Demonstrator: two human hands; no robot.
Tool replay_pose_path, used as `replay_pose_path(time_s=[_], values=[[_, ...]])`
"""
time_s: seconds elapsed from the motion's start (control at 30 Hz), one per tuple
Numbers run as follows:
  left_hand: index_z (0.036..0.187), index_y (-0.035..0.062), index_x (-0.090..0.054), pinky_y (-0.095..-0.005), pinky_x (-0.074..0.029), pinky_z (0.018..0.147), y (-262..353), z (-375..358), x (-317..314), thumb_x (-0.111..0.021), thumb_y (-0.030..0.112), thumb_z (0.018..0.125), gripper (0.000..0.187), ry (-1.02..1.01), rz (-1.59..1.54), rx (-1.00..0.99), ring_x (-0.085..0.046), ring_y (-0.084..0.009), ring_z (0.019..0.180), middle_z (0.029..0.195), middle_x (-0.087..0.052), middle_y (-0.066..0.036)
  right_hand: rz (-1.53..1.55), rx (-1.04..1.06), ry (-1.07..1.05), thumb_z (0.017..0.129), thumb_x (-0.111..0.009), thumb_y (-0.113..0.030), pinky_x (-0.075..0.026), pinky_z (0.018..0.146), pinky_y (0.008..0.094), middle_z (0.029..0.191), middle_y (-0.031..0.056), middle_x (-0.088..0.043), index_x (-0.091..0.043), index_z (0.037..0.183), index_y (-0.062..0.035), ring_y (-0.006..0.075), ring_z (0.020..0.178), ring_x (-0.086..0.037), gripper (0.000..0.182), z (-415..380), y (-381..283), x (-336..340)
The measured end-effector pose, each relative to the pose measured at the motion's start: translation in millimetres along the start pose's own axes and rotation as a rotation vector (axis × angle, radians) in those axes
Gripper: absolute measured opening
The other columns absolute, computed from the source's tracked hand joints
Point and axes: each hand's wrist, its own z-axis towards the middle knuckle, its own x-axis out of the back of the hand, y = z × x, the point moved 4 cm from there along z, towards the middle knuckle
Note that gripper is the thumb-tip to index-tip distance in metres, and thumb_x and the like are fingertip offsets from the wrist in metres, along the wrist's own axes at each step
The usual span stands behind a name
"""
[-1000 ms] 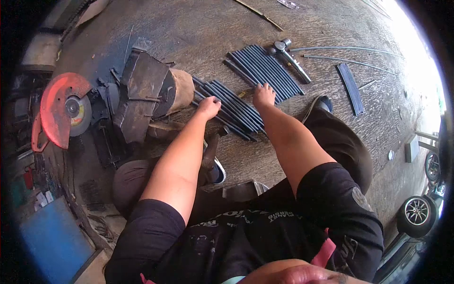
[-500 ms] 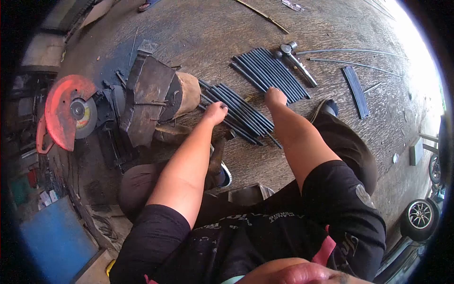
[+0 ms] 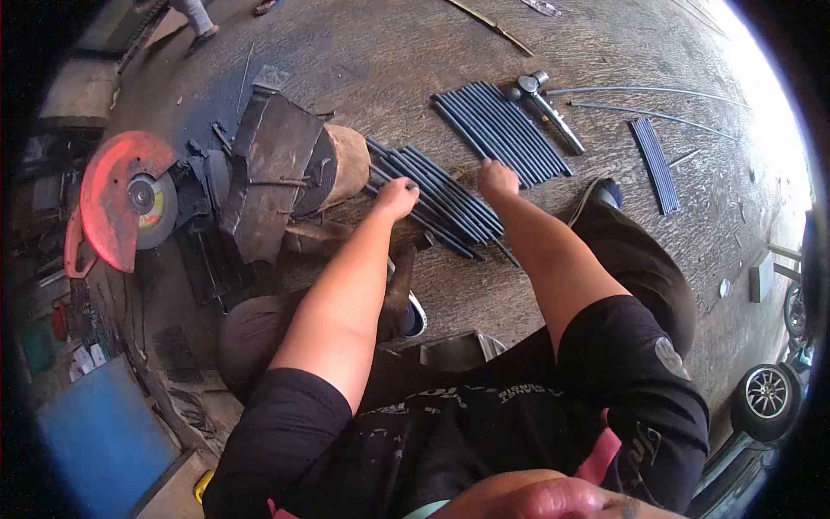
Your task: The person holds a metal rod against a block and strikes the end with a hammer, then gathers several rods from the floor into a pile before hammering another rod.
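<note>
Dark metal rods lie on the floor in two groups. My left hand (image 3: 398, 199) is closed over the near-left edge of the loose, uneven pile of rods (image 3: 445, 195); what its fingers hold, if anything, is hidden. At the near end of the neat row of rods (image 3: 506, 130), my right hand (image 3: 499, 179) is closed, its fingertips by the leftmost rods. Its grip is mostly hidden behind the hand. A ball-peen hammer (image 3: 552, 117) rests along the right side of that row.
To my left stand a red-guarded cut-off saw (image 3: 130, 203) and a wooden block (image 3: 344, 164) beside bent sheet metal (image 3: 277, 169). Another hammer (image 3: 406, 272) is near my left foot. Farther right lie a small rod bundle (image 3: 654, 164) and long thin rods (image 3: 648, 92). A person's leg (image 3: 194, 17) shows top left.
The view has shifted slightly. My right hand has moved a little left relative to the neat row, and my left hand has barely moved. A person's leg has come into view at top left.
</note>
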Motion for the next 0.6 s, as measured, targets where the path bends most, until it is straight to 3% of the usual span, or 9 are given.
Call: replay_pose_path(time_s=[0.07, 0.13, 0.2, 0.27, 0.4, 0.47, 0.5, 0.6], values=[[0.106, 0.0032, -0.060, -0.0332, -0.050, 0.064, -5.1, 9.3, -1.6, -0.055, 0.021, 0.090, 0.024, 0.015, 0.070, -0.075, -0.062, -0.0156, 0.064, 0.081, -0.068, -0.007, -0.001, 0.063, 0.131, 0.090, -0.041, -0.019, -0.049, 0.084, 0.0432, 0.106, 0.0154, -0.062, -0.059, 0.105, -0.0034, 0.0316, 0.101, -0.060, 0.028, -11.4, -10.3, -29.9], [0.105, 0.0033, -0.060, -0.0324, -0.050, 0.064, -9.4, 15.3, -2.5, -0.055, 0.021, 0.091, 0.024, 0.032, 0.061, -0.060, -0.062, -0.0151, 0.064, 0.080, -0.068, -0.006, -0.066, 0.068, 0.140, 0.089, -0.042, -0.019, -0.046, 0.086, 0.0432, 0.108, 0.0156, -0.060, -0.058, 0.106, -0.0028, 0.0310, 0.103, -0.057, 0.028, -35.7, -22.3, -38.8], [0.102, 0.0060, -0.065, -0.0423, -0.046, 0.088, -6.4, 12.8, 0.1, -0.058, 0.028, 0.085, 0.028, 0.014, -0.004, -0.014, -0.059, -0.0339, 0.103, 0.106, -0.065, -0.018, 0.034, 0.017, 0.274, 0.090, -0.042, -0.019, -0.046, 0.082, 0.0437, 0.105, 0.0143, -0.058, -0.058, 0.104, -0.0047, 0.0309, 0.101, -0.056, 0.026, -59.5, -35.5, -49.6], [0.102, 0.0065, -0.065, -0.0425, -0.046, 0.088, -3.3, 10.2, 1.1, -0.058, 0.028, 0.084, 0.029, 0.017, 0.000, -0.020, -0.059, -0.0339, 0.103, 0.106, -0.065, -0.018, 0.115, -0.108, 0.267, 0.090, -0.041, -0.019, -0.046, 0.082, 0.0444, 0.106, 0.0142, -0.057, -0.058, 0.100, -0.0053, 0.0312, 0.101, -0.056, 0.024, -61.1, -33.3, -51.7], [0.102, 0.0071, -0.065, -0.0425, -0.046, 0.089, 0.5, 8.6, -1.0, -0.058, 0.030, 0.084, 0.030, 0.018, 0.072, -0.042, -0.059, -0.0339, 0.103, 0.107, -0.064, -0.017, 0.086, -0.101, 0.269, 0.091, -0.041, -0.019, -0.046, 0.082, 0.0446, 0.105, 0.0140, -0.057, -0.056, 0.099, -0.0053, 0.0312, 0.101, -0.056, 0.022, -55.6, -26.4, -48.3], [0.100, 0.0030, -0.062, -0.0345, -0.050, 0.065, 3.5, 3.3, -0.2, -0.054, 0.022, 0.090, 0.023, 0.038, 0.174, -0.116, -0.063, -0.0167, 0.064, 0.079, -0.068, -0.007, 0.094, -0.053, 0.166, 0.091, -0.040, -0.019, -0.046, 0.082, 0.0452, 0.104, 0.0142, -0.056, -0.055, 0.101, -0.0051, 0.0315, 0.101, -0.056, 0.022, -54.6, -25.0, -45.6], [0.099, 0.0026, -0.062, -0.0347, -0.050, 0.065, 3.1, 3.0, 0.1, -0.055, 0.022, 0.089, 0.023, 0.040, 0.182, -0.129, -0.063, -0.0169, 0.063, 0.078, -0.068, -0.007, 0.161, -0.086, 0.121, 0.087, -0.046, -0.015, -0.046, 0.087, 0.0456, 0.108, 0.0174, -0.054, -0.051, 0.107, -0.0057, 0.0339, 0.105, -0.053, 0.023, -53.3, -25.4, -50.6], [0.099, 0.0024, -0.062, -0.0354, -0.050, 0.066, 3.6, 0.9, 2.3, -0.056, 0.022, 0.089, 0.023, 0.024, 0.170, -0.120, -0.063, -0.0176, 0.063, 0.079, -0.068, -0.008, 0.188, -0.167, 0.187, 0.087, -0.046, -0.014, -0.046, 0.087, 0.0459, 0.110, 0.0177, -0.054, -0.050, 0.109, -0.0054, 0.0338, 0.108, -0.052, 0.024, -53.8, -23.4, -55.0]])
